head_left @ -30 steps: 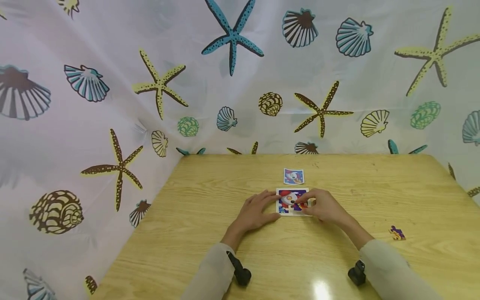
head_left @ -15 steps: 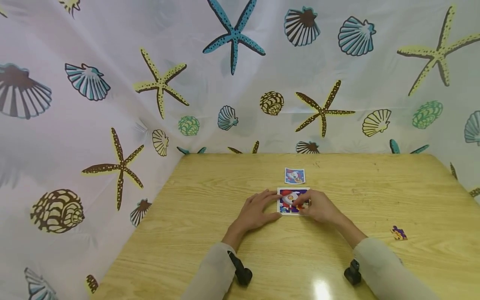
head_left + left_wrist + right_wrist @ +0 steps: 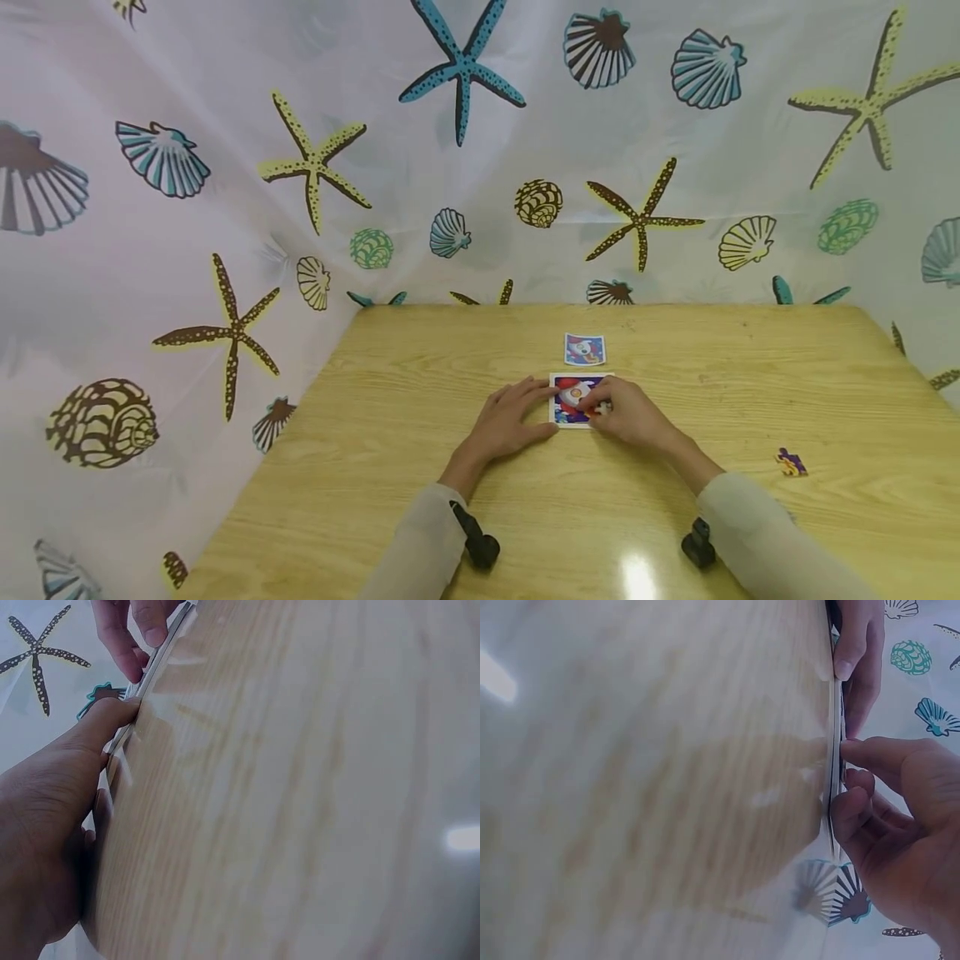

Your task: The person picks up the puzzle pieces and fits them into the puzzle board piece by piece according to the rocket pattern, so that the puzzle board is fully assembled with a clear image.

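A small jigsaw puzzle board [image 3: 552,423] with a white border and a rocket picture on purple lies on the table. My left hand [image 3: 512,421] rests at its left side with fingers extended, fingertips and thumb touching the border. My right hand [image 3: 636,414] is over the board's right part, thumb and index finger bent together at a puzzle piece in the lower picture. The fingers mostly hide that piece. In the right wrist view, the right hand [image 3: 907,802] touches the thin board edge with its other fingers curled. The left wrist view shows the left thumb [image 3: 112,720] against that edge.
Behind the board lies a small picture card [image 3: 584,350] with the same rocket. A loose purple and orange puzzle piece [image 3: 791,462] is on the wooden table [image 3: 420,383] to the right. A cloth [image 3: 495,183] printed with shells and starfish hangs behind and at the sides.
My right hand has shifted slightly left and down over the board, and the blank gap at the picture's lower middle now looks covered. My left hand stays at the border.
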Tool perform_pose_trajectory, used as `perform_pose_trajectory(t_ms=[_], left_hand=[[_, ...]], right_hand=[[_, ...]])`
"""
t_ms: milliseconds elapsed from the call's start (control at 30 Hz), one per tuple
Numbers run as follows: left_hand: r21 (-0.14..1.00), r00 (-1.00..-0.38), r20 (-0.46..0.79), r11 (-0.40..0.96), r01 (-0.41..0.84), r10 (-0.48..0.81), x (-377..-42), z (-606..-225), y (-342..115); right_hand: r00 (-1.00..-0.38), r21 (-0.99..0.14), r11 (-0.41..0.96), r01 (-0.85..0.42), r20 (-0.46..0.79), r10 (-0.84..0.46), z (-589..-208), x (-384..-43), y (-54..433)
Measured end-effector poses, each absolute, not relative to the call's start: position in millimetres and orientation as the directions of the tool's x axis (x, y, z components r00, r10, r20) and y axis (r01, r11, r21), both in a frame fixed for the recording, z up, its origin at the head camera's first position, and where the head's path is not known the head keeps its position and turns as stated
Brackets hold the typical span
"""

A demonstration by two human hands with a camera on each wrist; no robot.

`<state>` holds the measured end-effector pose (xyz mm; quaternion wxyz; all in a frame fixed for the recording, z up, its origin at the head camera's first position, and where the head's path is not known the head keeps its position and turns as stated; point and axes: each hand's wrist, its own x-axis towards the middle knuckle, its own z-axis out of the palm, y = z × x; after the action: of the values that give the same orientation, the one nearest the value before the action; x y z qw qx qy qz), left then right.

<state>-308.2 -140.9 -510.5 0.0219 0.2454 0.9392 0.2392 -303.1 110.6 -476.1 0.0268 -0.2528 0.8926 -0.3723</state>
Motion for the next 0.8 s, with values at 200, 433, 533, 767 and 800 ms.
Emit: perform_pose_trajectory(t_ms=[200,433,533,767,800], left_hand=[[0.481,-0.876,0.081,0.751,0.452,0.475,-306,-507,-143],[0.472,-0.883,0.070,0.764,0.440,0.464,-305,-501,-140],[0.472,-0.882,0.072,0.763,0.442,0.466,-306,-501,-138],[0.461,-0.889,0.071,0.775,0.432,0.453,-307,-505,-138],[0.463,-0.889,0.071,0.774,0.432,0.453,-307,-505,-138]], right_hand=[[-0.873,-0.680,0.596,-0.428,0.139,-0.468,-475,-301,110],[-0.865,-0.693,0.584,-0.422,0.116,-0.487,-468,-295,117],[-0.863,-0.694,0.586,-0.418,0.103,-0.494,-464,-293,122],[-0.875,-0.820,0.498,-0.282,0.007,-0.484,-456,-284,138],[-0.877,-0.829,0.490,-0.271,0.003,-0.481,-455,-282,141]])
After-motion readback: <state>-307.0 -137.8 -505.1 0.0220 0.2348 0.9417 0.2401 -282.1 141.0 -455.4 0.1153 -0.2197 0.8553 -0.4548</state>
